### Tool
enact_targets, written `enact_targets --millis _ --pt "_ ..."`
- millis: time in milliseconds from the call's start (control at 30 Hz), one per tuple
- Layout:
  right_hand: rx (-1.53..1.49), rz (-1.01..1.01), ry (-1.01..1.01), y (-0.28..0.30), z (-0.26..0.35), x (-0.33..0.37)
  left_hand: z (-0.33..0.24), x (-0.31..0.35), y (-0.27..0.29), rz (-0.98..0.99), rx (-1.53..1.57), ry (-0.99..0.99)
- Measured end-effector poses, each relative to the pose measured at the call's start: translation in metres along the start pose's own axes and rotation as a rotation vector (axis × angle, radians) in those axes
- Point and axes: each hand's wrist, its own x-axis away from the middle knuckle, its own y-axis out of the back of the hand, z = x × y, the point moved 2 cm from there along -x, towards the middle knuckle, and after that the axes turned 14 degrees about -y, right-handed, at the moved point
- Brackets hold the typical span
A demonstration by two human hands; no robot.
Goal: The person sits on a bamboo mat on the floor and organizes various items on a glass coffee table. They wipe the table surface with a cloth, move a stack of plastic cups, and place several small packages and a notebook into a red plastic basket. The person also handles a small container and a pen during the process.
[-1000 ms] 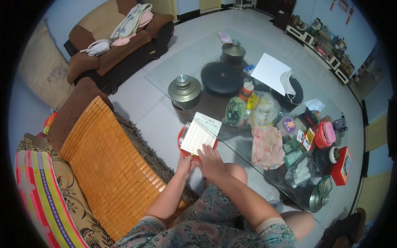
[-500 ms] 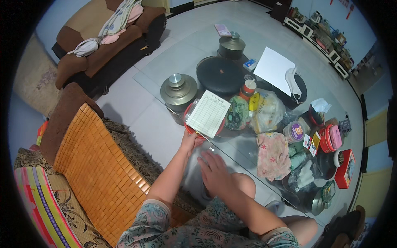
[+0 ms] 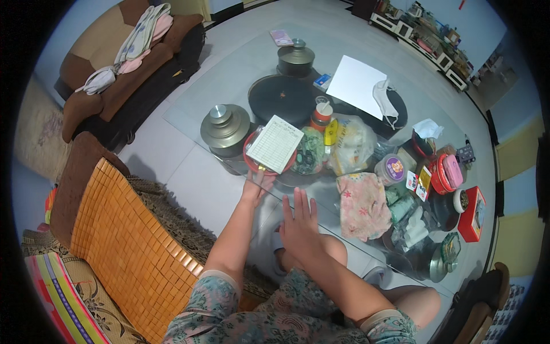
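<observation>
My left hand (image 3: 259, 186) reaches to the near edge of the glass table, just below a red bowl (image 3: 245, 158). Its fingers are bent together by the rim, next to a small yellow thing (image 3: 262, 167); what they hold is hidden. Across the bowl lies a white booklet or pad with a printed grid (image 3: 276, 143). My right hand (image 3: 301, 223) hovers in front of the table edge, palm down, fingers stretched out and nothing in them. Beside the bowl sit a green plastic bag with dark contents (image 3: 309, 152) and a lidded metal pot (image 3: 225, 129).
On the glass table (image 3: 186, 114) are a black round pan (image 3: 281, 100), another lidded pot (image 3: 295, 58), white paper (image 3: 355, 86), a face mask (image 3: 385, 102), a pink flowered cloth (image 3: 364, 206) and a red box (image 3: 471, 218). A bamboo-matted seat (image 3: 137, 241) is at left, a brown sofa (image 3: 154, 63) beyond.
The whole view has shifted, so things appear further left and up. My right hand's fingers have straightened and point forward. My left hand stays by the bowl, its fingertips slightly further in.
</observation>
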Motion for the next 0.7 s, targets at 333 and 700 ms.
enact_targets --millis 333,700 --pt "-0.111 -0.093 0.169 0.050 -0.020 0.028 -0.011 0.176 0.022 0.121 -0.156 0.040" --pt "-0.141 -0.157 -0.063 0.146 -0.150 0.155 -0.099 0.230 -0.183 0.970 -0.994 -0.965"
